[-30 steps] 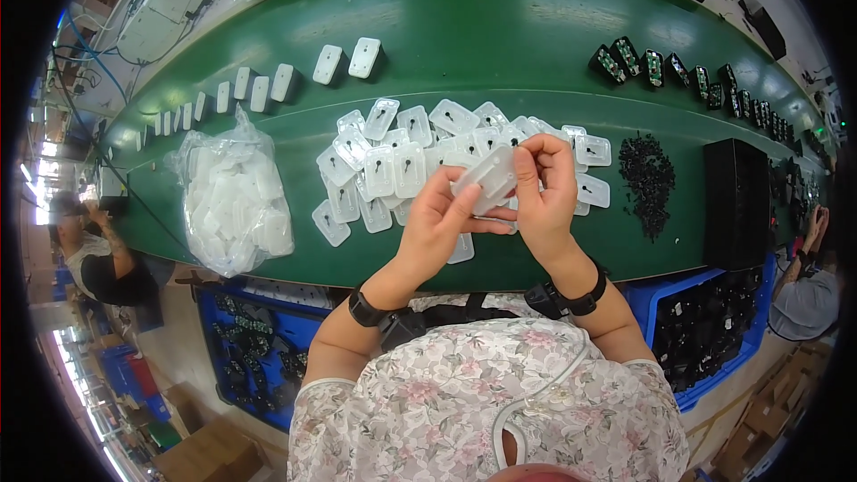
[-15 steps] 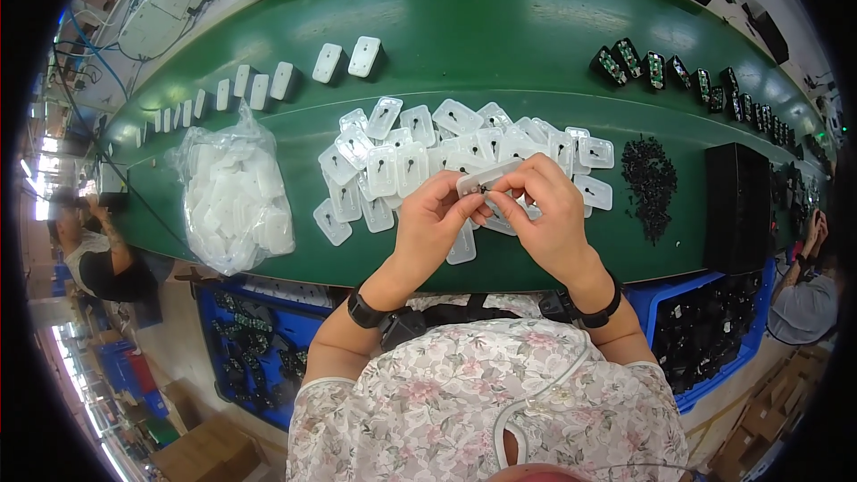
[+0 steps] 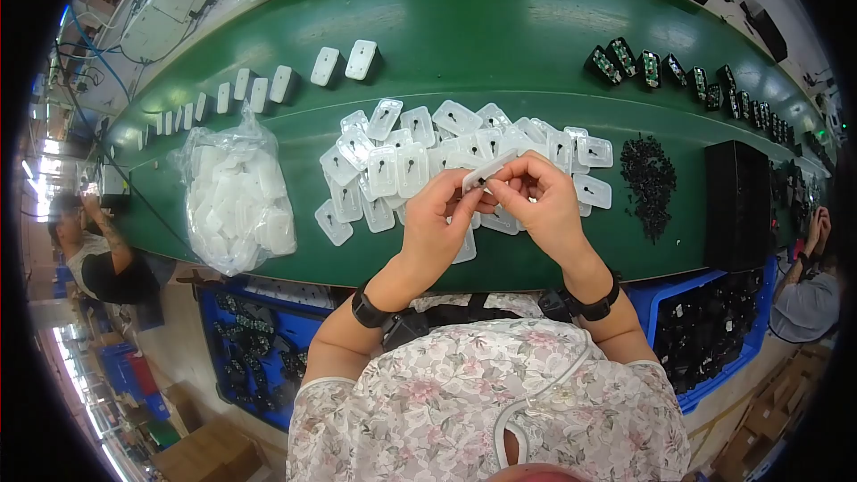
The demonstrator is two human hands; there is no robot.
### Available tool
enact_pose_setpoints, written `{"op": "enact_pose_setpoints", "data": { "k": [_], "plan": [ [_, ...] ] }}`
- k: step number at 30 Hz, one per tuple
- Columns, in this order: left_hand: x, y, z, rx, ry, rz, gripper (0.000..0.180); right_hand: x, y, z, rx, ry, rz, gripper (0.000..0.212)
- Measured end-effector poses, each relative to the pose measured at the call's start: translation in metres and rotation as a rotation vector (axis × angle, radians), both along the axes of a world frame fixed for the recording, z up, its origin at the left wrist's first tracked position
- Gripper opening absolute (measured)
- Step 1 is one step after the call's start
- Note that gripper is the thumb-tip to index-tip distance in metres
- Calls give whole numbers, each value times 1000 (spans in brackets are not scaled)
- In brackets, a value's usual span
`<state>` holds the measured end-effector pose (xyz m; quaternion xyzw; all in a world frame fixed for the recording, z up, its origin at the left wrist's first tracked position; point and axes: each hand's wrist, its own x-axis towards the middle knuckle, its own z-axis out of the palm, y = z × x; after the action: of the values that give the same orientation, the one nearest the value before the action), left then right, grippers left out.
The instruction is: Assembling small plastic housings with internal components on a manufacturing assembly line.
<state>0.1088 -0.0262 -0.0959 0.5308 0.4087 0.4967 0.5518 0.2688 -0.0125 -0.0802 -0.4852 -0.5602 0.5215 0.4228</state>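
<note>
Between both hands, a white translucent plastic cover (image 3: pixel 489 170) is held up at a tilt, with a small black part (image 3: pixel 482 182) on its near face. My left hand (image 3: pixel 439 219) closes on the cover's left end, thumb in front. My right hand (image 3: pixel 546 205) grips the right side, its thumb and forefinger beside the black part; the fingertips partly hide it. Beneath and beyond the hands lies a loose pile of similar white covers (image 3: pixel 381 170), many with a small black piece in the middle. To the right is a heap of tiny black parts (image 3: pixel 646 183).
A clear bag of white covers (image 3: pixel 237 205) lies left on the green table (image 3: pixel 446 18). White-topped units (image 3: pixel 326 65) line the far left; black housings with green boards (image 3: pixel 622 55) line the far right. A black box (image 3: pixel 736 205) stands right. Blue bins flank me; co-workers sit at both sides.
The cover in my hands has turned to a steeper slant. My right thumb and fingers have shifted slightly around the small black part.
</note>
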Motion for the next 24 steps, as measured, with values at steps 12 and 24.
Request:
{"op": "enact_pose_setpoints", "data": {
  "k": [12, 24],
  "plan": [
    [-1, 2, 3, 109, 118, 18, 6, 1, 0, -12, -61, 218, 15, 9],
    [-4, 0, 7, -87, -82, -130, 9, 16, 2, 2, 69, -121, 106, 24]
  ]
}}
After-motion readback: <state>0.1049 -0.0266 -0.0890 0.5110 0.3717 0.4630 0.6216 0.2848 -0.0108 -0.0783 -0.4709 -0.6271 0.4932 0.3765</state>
